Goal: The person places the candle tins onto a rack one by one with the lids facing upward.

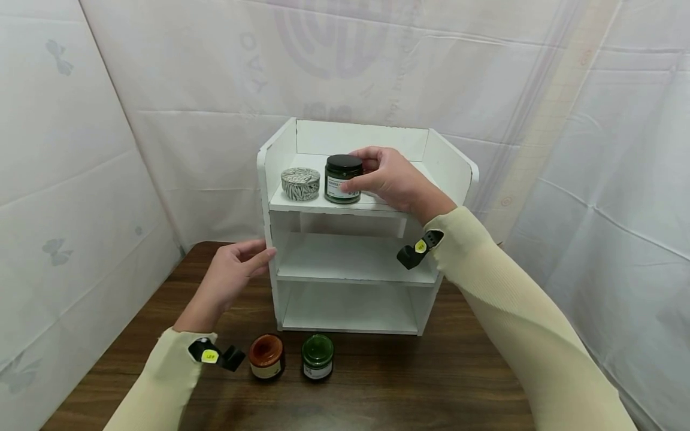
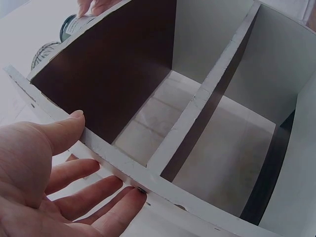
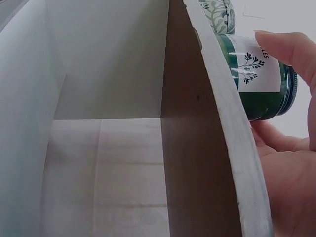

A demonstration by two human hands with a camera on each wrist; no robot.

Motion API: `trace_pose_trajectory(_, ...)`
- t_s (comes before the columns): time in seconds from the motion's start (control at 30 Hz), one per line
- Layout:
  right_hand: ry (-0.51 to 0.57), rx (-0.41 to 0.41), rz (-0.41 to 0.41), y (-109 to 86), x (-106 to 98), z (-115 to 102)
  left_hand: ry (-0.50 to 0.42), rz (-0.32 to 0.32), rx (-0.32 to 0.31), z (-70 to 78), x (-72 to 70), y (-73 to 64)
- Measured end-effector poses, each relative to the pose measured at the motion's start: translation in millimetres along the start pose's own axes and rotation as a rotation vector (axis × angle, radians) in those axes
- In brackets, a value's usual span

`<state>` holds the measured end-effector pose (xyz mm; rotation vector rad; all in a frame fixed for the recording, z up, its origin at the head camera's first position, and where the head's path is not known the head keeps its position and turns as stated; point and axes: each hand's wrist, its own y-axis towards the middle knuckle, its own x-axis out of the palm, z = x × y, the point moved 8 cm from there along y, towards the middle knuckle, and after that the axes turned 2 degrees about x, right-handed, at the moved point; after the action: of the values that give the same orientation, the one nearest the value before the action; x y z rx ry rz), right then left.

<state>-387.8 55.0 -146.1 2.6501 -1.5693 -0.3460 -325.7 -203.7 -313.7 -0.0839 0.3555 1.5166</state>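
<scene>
My right hand (image 1: 390, 179) holds a dark green scented candle jar (image 1: 335, 190) with a black lid and white label, thumb across its front and fingers behind. The jar is upright at the front of the top shelf, just right of a round patterned tin (image 1: 300, 184). In the right wrist view the candle jar (image 3: 259, 74) shows a leafy sprig on its label. My left hand (image 1: 234, 272) is at the left side panel of the white shelf unit (image 1: 353, 278). In the left wrist view the thumb and loosely extended fingers of that hand (image 2: 64, 182) lie along the panel's edge.
On the brown wooden table (image 1: 409, 383), in front of the shelf unit, stand an amber jar (image 1: 266, 357) and a lidless-looking green jar (image 1: 317, 357). White sheeting (image 1: 215, 149) hangs behind and along both sides. Raised panels border the top shelf at the back and sides.
</scene>
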Motion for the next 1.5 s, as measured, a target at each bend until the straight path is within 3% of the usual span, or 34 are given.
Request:
trace_pose_trajectory(0.63,0.023,0.002,0.064,-13.5,-10.0,-3.4,-0.002,-0.001,0.005,-0.5,-1.9,0.3)
trace_pose_trajectory(1.1,0.159,-0.060,0.155,-35.3,-22.3,-6.5,-0.003,0.014,0.023,-0.6,0.7,2.7)
trace_pose_trajectory(1.5,0.225,-0.101,0.193,-54.8,-31.2,3.7,0.001,0.013,0.012,-3.2,-0.8,1.2)
